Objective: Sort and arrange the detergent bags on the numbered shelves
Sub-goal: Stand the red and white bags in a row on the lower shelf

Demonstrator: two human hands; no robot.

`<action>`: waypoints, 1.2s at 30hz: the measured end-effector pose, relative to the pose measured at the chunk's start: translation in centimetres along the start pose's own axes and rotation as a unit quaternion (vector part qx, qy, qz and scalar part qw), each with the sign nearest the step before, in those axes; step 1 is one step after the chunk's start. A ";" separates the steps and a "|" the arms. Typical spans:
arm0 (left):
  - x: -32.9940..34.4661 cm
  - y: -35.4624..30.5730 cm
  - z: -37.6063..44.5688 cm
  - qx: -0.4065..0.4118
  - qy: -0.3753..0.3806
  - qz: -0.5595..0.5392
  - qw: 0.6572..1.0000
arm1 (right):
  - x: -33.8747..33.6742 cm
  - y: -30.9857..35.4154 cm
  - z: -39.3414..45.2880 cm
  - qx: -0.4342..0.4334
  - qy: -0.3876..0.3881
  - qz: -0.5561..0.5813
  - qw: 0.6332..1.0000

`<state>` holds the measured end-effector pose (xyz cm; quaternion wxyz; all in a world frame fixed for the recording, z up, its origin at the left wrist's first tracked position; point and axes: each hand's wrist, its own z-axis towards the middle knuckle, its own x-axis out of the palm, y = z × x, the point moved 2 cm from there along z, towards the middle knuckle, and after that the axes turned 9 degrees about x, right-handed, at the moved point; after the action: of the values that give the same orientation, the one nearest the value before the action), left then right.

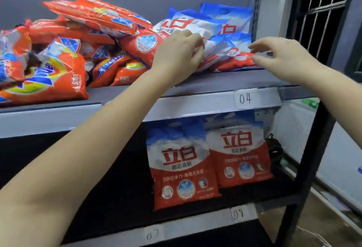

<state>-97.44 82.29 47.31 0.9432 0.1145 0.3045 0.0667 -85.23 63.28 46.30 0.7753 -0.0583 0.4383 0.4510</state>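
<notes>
Both hands reach onto shelf 04 (pixel 245 98): left hand (pixel 176 54) grips a blue-white bag (pixel 195 24), right hand (pixel 282 56) hovers with fingers spread.

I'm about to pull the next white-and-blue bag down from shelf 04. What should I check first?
1. Left hand on a white-and-blue bag: ok, fingers curl on it.
2. Right hand free: ok, holds nothing.
3. Space on lower shelf left of the two standing bags: ok.
4. Label 04 readable: ok.
5. Orange bags stable: cannot tell.
</notes>
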 end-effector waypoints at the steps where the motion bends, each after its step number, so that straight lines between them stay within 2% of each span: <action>1: 0.8 0.2 1.0 -0.004 0.013 0.011 1.000 | 0.6 -0.9 1.4 0.007 0.015 0.000 1.000; 5: 3.6 -0.4 4.9 0.034 0.003 0.078 0.996 | 2.3 -4.4 6.9 0.046 0.062 -0.051 0.996; 8: 5.8 -1.7 7.8 0.048 0.016 0.087 0.995 | 3.2 -6.9 10.8 0.073 0.111 -0.116 0.984; 11: 8.7 -2.6 10.7 0.033 0.069 0.101 0.992 | 3.9 -9.6 14.2 0.097 0.140 -0.153 0.973; 15: 11.7 -2.8 13.3 -0.031 0.150 0.100 0.983 | 4.5 -11.7 17.2 0.152 0.157 -0.148 0.965; 18: 14.2 -2.8 13.7 -0.057 0.223 0.071 0.971 | 6.2 -12.6 18.5 0.214 0.226 -0.036 0.950; 20: 15.5 -2.8 13.2 -0.077 0.264 0.052 0.960 | 7.3 -13.0 19.2 0.233 0.242 0.024 0.942; 22: 16.0 -2.5 12.5 -0.093 0.276 0.031 0.956 | 7.9 -13.6 19.8 0.243 0.229 0.065 0.940; 26: 16.1 -1.8 12.0 -0.107 0.271 0.002 0.956 | 8.7 -14.1 19.8 0.307 0.254 0.196 0.896; 32: 15.9 -1.9 11.7 -0.107 0.286 -0.011 0.952 | 8.7 -11.7 18.7 0.309 0.186 0.344 0.867; 36: 14.5 -1.3 11.8 -0.131 0.254 -0.044 0.957 | 6.3 -11.3 17.5 0.256 0.054 0.362 0.895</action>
<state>-78.74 81.79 48.18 0.8433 -0.0441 0.5278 0.0915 -64.49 69.23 48.93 0.5216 0.2804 0.5702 0.5693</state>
